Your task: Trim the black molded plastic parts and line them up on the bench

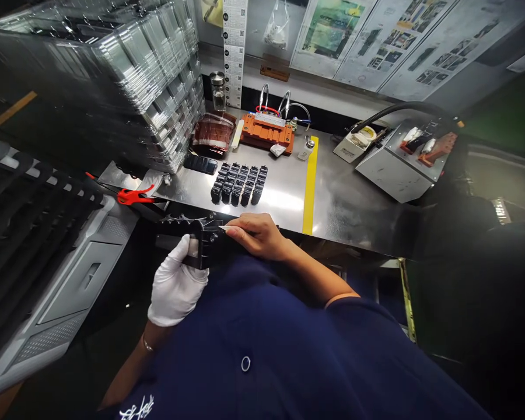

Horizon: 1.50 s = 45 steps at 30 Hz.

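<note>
My left hand [177, 289], in a white glove, grips a black ribbed plastic housing [207, 248] in front of my body, its thumb pressed on the near face. A pale patch shows on the housing beside that thumb. My bare right hand [262, 238] pinches a thin, white, pointed piece [223, 227] between thumb and forefinger. The tip of that piece reaches the housing's right end; whether it is a blade or a strip I cannot tell. Beyond the hands, several slim black plastic parts [235, 185] stand in a row on the steel bench [284, 204].
Stacked clear plastic trays [153, 81] rise at the left. A black phone [200, 164] and an orange fixture [266, 133] lie farther back. A red air gun [133, 196] rests at the left edge. Yellow tape [309, 186] crosses the bench; a grey machine [400, 163] stands right.
</note>
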Each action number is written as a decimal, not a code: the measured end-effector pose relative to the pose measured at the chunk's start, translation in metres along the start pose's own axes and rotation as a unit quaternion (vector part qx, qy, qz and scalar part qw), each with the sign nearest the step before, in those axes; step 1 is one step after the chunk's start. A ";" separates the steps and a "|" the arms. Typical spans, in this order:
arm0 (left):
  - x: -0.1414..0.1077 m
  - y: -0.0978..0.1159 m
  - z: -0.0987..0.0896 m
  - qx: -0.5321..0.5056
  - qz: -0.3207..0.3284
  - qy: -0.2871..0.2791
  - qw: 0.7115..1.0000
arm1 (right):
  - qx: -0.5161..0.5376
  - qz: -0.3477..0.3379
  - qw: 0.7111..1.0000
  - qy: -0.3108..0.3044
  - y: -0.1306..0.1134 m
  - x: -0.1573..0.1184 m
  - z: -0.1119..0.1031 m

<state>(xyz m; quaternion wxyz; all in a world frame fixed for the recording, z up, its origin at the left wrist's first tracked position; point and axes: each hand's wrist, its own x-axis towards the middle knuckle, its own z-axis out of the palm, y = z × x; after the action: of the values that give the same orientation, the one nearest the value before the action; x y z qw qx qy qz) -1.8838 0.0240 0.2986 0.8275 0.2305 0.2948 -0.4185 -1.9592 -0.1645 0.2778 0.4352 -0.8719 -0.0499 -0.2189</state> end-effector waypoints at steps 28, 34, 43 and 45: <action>-0.004 -0.005 0.025 0.103 0.049 0.129 0.985 | 0.070 0.056 0.989 0.117 0.026 -0.003 0.039; -0.002 -0.003 0.020 0.118 0.075 0.121 0.983 | 0.079 0.079 0.986 0.124 0.029 0.001 0.049; 0.008 -0.001 0.011 0.091 0.099 0.097 0.986 | 0.080 0.136 0.981 0.112 0.029 0.008 0.064; 0.012 0.001 0.007 0.088 0.094 0.082 0.988 | 0.077 0.143 0.981 0.109 0.030 0.009 0.067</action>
<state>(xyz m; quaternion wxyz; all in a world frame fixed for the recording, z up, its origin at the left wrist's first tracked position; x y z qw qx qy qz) -1.8754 0.0131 0.2954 0.8125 0.3625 0.3010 -0.3431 -1.9201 -0.1310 0.2244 0.5306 -0.8050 0.1058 -0.2435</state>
